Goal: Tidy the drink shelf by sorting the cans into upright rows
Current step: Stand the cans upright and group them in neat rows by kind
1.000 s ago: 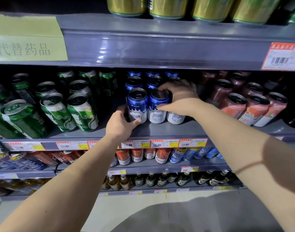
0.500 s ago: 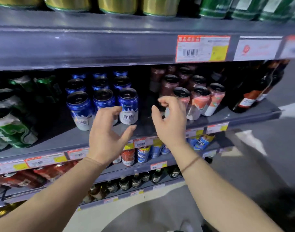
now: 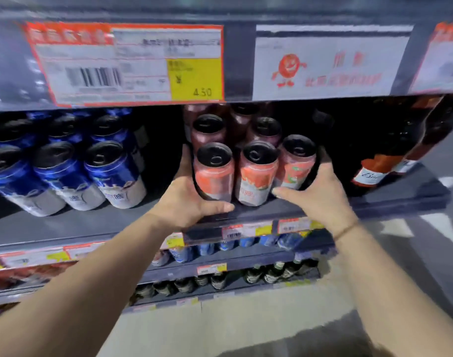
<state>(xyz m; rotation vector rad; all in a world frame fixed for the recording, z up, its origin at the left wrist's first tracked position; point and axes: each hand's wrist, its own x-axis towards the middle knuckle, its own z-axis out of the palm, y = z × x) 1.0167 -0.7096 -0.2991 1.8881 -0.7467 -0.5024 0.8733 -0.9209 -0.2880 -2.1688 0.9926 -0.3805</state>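
Several red cans stand upright in rows on the grey shelf (image 3: 91, 222). The front row holds a left red can (image 3: 213, 176), a middle red can (image 3: 256, 181) and a right red can (image 3: 294, 168). My left hand (image 3: 192, 202) cups the left red can from its left side, thumb under its front. My right hand (image 3: 318, 194) presses against the right red can from the right, thumb reaching toward the middle one. Together the hands bracket the front row. Blue-and-white cans (image 3: 112, 173) stand upright in rows to the left.
Dark bottles (image 3: 374, 166) with orange labels stand right of the red cans. A shelf edge with price tags (image 3: 127, 65) hangs just above the cans. Lower shelves hold more cans and small bottles (image 3: 269, 274). Floor lies to the right.
Both hands left the blue cans, moved right, and now close on the front row of red cans. The view has shifted right and closer.
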